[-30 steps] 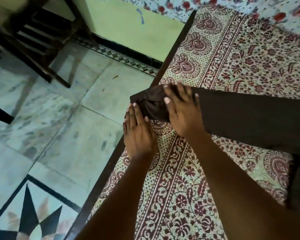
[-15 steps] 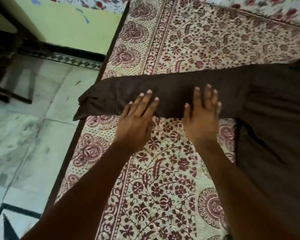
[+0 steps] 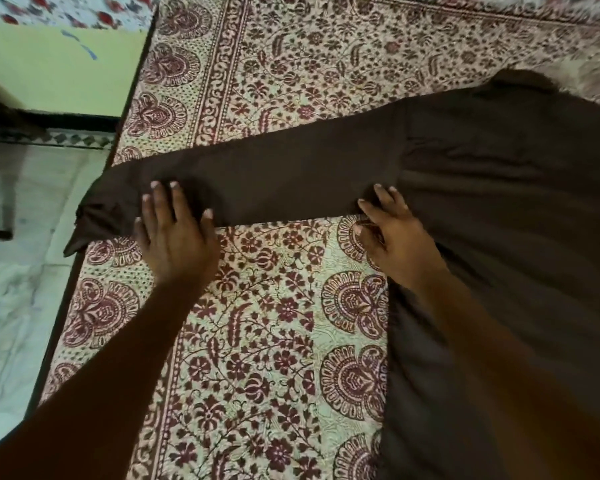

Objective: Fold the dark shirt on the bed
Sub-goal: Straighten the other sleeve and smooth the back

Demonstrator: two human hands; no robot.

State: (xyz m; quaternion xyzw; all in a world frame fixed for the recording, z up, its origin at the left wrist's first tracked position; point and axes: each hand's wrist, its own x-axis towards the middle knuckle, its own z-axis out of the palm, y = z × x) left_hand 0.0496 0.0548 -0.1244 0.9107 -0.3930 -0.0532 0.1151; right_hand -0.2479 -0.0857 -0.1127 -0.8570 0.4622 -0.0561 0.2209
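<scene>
The dark brown shirt (image 3: 499,188) lies spread on the bed's patterned sheet (image 3: 274,341), its body at the right and one long sleeve stretched out to the left. The sleeve's cuff hangs over the bed's left edge. My left hand (image 3: 174,237) lies flat with straight fingers on the sleeve near the cuff. Where the sleeve meets the body, my right hand (image 3: 392,237) rests at the sleeve's lower edge with its fingers on the cloth; whether the thumb pinches the fabric is unclear.
The bed's dark wooden edge (image 3: 59,320) runs down the left side, with a pale tiled floor (image 3: 14,306) beyond it. A green wall (image 3: 59,74) and dark furniture legs (image 3: 0,202) stand at the far left.
Both hands have slid from the cuff end toward the shirt's body, then spread apart: the left one back near the cuff, the right one to the armpit. The view has shifted right.
</scene>
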